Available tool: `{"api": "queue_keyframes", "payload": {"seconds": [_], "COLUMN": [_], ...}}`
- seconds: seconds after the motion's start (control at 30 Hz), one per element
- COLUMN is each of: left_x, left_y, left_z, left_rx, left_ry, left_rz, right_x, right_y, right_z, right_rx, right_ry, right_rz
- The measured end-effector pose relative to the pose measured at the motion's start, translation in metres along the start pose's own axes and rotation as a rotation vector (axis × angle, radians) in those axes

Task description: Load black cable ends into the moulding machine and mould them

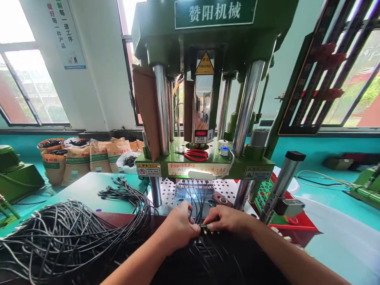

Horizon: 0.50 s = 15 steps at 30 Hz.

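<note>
My left hand [181, 221] is closed, thumb and finger pinching at a bunch of thin black cables [199, 204]. Close beside it on the right, my right hand [225, 217] pinches the same row of cable ends, where small metal-tipped connectors [205, 231] show between the hands. From there the cables run up to a metal mould [194, 190] under the green press. More cables hang below my hands over a dark surface. To my left lies a large heap of black cables [65, 233], with another bundle [127, 196] stretched behind it.
A green press [204, 168] with chrome columns stands straight ahead. Red-handled scissors [196, 154] and a blue-and-white spool [225, 151] rest on its plate. A red tray [297, 221] and a metal post [282, 186] stand at right. Filled sacks [77, 160] line the back left.
</note>
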State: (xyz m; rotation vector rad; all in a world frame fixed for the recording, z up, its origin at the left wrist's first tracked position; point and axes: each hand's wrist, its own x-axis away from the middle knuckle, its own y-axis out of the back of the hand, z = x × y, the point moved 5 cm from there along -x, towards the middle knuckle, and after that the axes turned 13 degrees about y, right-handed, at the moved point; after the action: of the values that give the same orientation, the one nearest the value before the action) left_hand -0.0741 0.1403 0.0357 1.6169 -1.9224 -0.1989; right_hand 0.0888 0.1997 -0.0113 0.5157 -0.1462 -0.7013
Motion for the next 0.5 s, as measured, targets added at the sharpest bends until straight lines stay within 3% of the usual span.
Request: {"api": "queue_keyframes", "payload": {"seconds": [0.1,0.17,0.3,0.4,0.5], "left_x": [0.001,0.008,0.019,0.001,-0.041], "left_y": [-0.007,-0.009,0.002,0.015,0.007], "left_z": [0.009,0.01,-0.002,-0.009,-0.006], "left_rx": [-0.05,-0.119,-0.177,0.112,0.452], "left_ry": [-0.051,-0.068,-0.117,-0.049,0.124], "left_rz": [-0.016,-0.021,-0.061,-0.085,0.048], "right_x": [0.002,0.003,-0.017,-0.055,-0.096], "right_y": [-0.001,0.008,0.04,0.047,0.043], "right_z": [-0.009,-0.012,-0.011,-0.008,-0.002], "right_rx": [0.0,-0.014,-0.058,-0.122,-0.152], "right_ry": [-0.019,-0.035,-0.024,0.005,0.046], "right_rz": [-0.055,-0.164,-0.59,-0.789,-0.859]}}
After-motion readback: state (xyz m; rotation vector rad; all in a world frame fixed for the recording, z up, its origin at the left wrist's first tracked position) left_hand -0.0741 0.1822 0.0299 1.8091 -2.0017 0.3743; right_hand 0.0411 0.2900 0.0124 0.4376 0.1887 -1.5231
